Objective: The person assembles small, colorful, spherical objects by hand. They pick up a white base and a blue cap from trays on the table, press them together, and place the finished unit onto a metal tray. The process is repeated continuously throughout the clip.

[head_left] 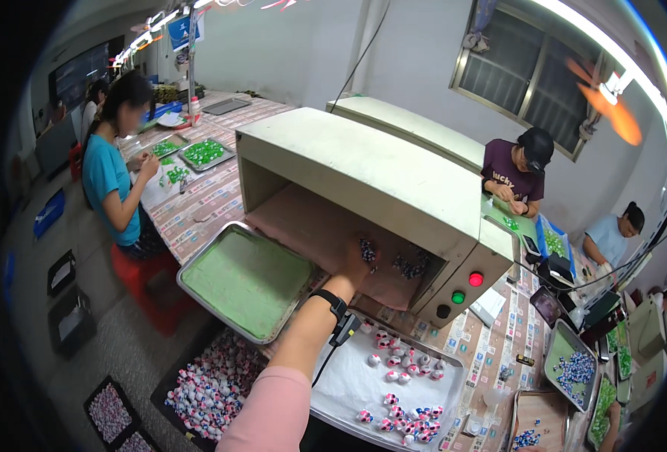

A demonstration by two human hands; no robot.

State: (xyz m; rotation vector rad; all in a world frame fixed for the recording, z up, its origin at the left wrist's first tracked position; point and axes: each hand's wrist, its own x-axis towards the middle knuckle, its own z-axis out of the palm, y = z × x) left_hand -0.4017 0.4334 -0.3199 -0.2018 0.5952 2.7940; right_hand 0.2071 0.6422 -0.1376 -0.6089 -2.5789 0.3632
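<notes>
My left hand (357, 258) reaches inside a cream metal box machine (363, 169), with a dark band on the wrist and a pink sleeve. Its fingers, dim in the shade, curl about a cluster of small dark-and-white pieces (367, 248). Beside them, more such pieces (410, 265) lie on the pinkish floor of the opening. Below the forearm, a metal tray (341, 384) lined with white holds small round pink-and-white figures (405, 365), some with dark blue marks. My right hand cannot be made out.
Left of the opening lies a green-lined metal tray (247, 282). A black bin (213, 384) full of pink-and-white figures stands below it. Red, green and black controls (458, 297) are on the machine's front. Co-workers sit left and right; trays of blue pieces (574, 374) lie at right.
</notes>
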